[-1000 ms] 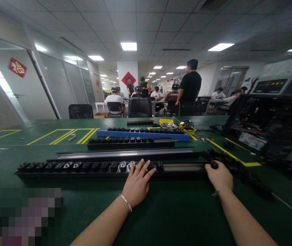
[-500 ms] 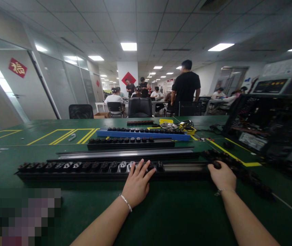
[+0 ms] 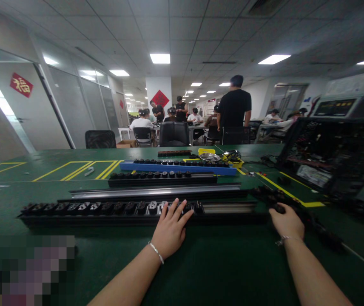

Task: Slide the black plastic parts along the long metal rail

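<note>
A long black rail (image 3: 112, 221) lies across the green table in front of me, with a row of socket modules (image 3: 95, 206) set in its channel. Most modules are dark and several have pale faces. My left hand (image 3: 170, 231) rests on the row near its right end, fingers spread over the modules. Past them, the rail's right part shows a bare metallic channel. Just beyond the rail's right end, my right hand (image 3: 286, 222) is closed on a small black socket module (image 3: 278, 208). A string of similar dark modules (image 3: 320, 227) trails to the right of this hand.
Behind the rail lie a second rail (image 3: 156, 192), a shorter filled rail (image 3: 163, 179) and a blue rail (image 3: 182, 168). A yellow tray (image 3: 237, 164) and a metal dish (image 3: 210, 157) stand farther back. An open computer case (image 3: 325, 157) occupies the right side.
My right hand has moved slightly right, away from the rail's end, with the black socket module in its fingers. My left hand stays on the row.
</note>
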Motion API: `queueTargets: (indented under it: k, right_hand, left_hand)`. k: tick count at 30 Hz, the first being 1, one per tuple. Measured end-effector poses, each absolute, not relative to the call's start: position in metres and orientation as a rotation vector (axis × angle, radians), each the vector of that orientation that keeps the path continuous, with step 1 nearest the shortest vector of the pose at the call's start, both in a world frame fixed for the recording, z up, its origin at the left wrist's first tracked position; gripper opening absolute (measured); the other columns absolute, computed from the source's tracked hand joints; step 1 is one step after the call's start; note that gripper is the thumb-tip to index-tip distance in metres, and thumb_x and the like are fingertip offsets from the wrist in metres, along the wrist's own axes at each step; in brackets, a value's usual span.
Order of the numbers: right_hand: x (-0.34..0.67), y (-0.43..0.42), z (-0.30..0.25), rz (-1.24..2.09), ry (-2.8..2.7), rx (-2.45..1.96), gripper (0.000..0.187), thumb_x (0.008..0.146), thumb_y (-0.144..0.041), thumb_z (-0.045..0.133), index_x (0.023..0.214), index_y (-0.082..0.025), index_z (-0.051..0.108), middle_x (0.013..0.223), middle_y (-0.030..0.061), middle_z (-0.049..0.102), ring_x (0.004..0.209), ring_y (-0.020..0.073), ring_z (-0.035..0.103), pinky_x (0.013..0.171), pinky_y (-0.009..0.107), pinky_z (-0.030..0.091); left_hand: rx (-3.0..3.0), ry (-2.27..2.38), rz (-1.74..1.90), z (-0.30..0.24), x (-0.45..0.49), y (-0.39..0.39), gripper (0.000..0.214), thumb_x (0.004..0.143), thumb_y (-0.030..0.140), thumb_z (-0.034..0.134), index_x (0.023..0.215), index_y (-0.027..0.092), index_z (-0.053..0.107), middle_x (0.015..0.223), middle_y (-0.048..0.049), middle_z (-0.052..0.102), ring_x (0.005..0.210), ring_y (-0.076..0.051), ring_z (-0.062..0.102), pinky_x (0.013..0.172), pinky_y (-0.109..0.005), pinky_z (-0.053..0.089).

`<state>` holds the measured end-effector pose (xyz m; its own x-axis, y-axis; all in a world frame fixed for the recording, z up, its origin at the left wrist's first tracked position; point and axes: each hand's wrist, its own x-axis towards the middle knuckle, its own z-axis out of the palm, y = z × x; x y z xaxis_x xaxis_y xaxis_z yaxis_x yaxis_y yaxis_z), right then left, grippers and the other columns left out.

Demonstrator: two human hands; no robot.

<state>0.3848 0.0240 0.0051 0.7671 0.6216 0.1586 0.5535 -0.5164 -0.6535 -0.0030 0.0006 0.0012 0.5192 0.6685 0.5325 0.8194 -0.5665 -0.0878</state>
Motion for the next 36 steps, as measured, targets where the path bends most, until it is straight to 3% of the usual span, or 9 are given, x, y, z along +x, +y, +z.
queueTargets:
  k: [7, 13, 20, 24, 29, 32, 36]
  right_hand:
    - [0.399, 0.023, -0.005, 0.064, -0.949, -2.290, 0.052, 0.066, -0.041, 0.053, 0.113, -0.020, 0.061, 0.109, 0.0168, 0.062, 0.096, 0.0373, 0.057, 0.077, 0.051, 0.046]
    - [0.393, 0.018, -0.001, -0.046, -0.949, -2.331, 0.059, 0.069, -0.036, 0.050, 0.126, -0.020, 0.053, 0.114, 0.0191, 0.059, 0.103, 0.0410, 0.053, 0.078, 0.057, 0.044]
    - [0.381, 0.012, 0.007, -0.093, -0.959, -2.385, 0.047, 0.070, -0.029, 0.048, 0.113, -0.019, 0.062, 0.124, 0.0173, 0.053, 0.110, 0.0410, 0.048, 0.082, 0.056, 0.044]
    - [0.361, 0.010, 0.016, -0.307, -0.966, -2.261, 0.041, 0.074, -0.026, 0.043, 0.109, -0.017, 0.063, 0.125, 0.0128, 0.054, 0.113, 0.0358, 0.047, 0.090, 0.051, 0.041]
    - [0.316, 0.014, 0.026, -0.539, -1.364, -1.805, 0.033, 0.078, -0.023, 0.041, 0.101, -0.016, 0.064, 0.114, 0.0112, 0.061, 0.112, 0.0273, 0.050, 0.098, 0.044, 0.037]
    - [0.276, 0.014, 0.025, -0.460, -1.649, -1.514, 0.030, 0.080, -0.024, 0.043, 0.100, -0.015, 0.064, 0.109, 0.0114, 0.064, 0.107, 0.0242, 0.054, 0.097, 0.041, 0.039]
    - [0.213, 0.008, 0.016, -0.175, -1.923, -1.376, 0.036, 0.084, -0.027, 0.044, 0.114, -0.015, 0.059, 0.117, 0.0095, 0.062, 0.112, 0.0210, 0.053, 0.099, 0.038, 0.039]
  left_hand:
    - [-2.449, -1.225, -0.663, 0.002, -0.003, 0.000, 0.056, 0.081, 0.028, 0.056, 0.136, 0.032, 0.042, 0.149, -0.0026, 0.033, 0.139, -0.029, 0.021, 0.111, -0.054, 0.021]
    - [-2.460, -1.233, -0.664, 0.003, -0.004, 0.000, 0.054, 0.083, 0.029, 0.053, 0.136, 0.033, 0.042, 0.149, -0.0013, 0.032, 0.139, -0.028, 0.021, 0.112, -0.054, 0.020]
    - [-2.471, -1.250, -0.677, 0.003, -0.003, 0.000, 0.054, 0.083, 0.029, 0.053, 0.136, 0.032, 0.041, 0.149, -0.0006, 0.033, 0.139, -0.027, 0.021, 0.112, -0.053, 0.019]
    - [-2.407, -1.293, -0.743, 0.003, -0.002, 0.000, 0.053, 0.086, 0.033, 0.049, 0.138, 0.028, 0.040, 0.146, -0.0026, 0.038, 0.138, -0.026, 0.024, 0.113, -0.053, 0.016]
    - [-2.232, -1.406, -0.835, 0.004, -0.003, 0.004, 0.045, 0.088, 0.032, 0.045, 0.131, 0.022, 0.048, 0.141, -0.0057, 0.045, 0.136, -0.028, 0.029, 0.112, -0.055, 0.015]
    - [-2.227, -1.444, -0.825, 0.005, -0.004, 0.005, 0.040, 0.089, 0.029, 0.043, 0.127, 0.024, 0.052, 0.139, -0.0042, 0.048, 0.134, -0.027, 0.033, 0.111, -0.054, 0.021]
    - [-2.251, -1.433, -0.808, 0.005, -0.004, 0.006, 0.040, 0.088, 0.028, 0.045, 0.126, 0.025, 0.052, 0.139, -0.0047, 0.048, 0.132, -0.026, 0.037, 0.109, -0.050, 0.028]
